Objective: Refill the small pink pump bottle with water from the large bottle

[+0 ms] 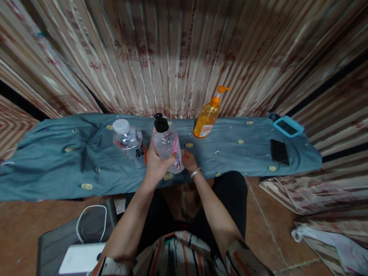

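Observation:
My left hand (158, 163) is wrapped round a clear pump bottle (165, 141) with a black top and a pink label, tilted a little over the cloth. My right hand (188, 161), a bracelet at its wrist, has its fingers curled at the lower right side of that bottle, by the label. What those fingertips pinch, if anything, is too small to tell. Just left of my left hand stands a larger clear plastic bottle (128, 140) with a white cap and dark lettering. Behind my right hand an orange pump bottle (208, 118) stands upright, holding yellow-orange liquid.
Grey-blue cloth (233, 154) covers the narrow table. A black phone (279, 152) and a blue-framed device (288, 126) lie at its right end. Striped curtains (183, 54) hang close behind. At lower left, a white power bank-like block (81, 258) with a cable rests on a grey seat (54, 238).

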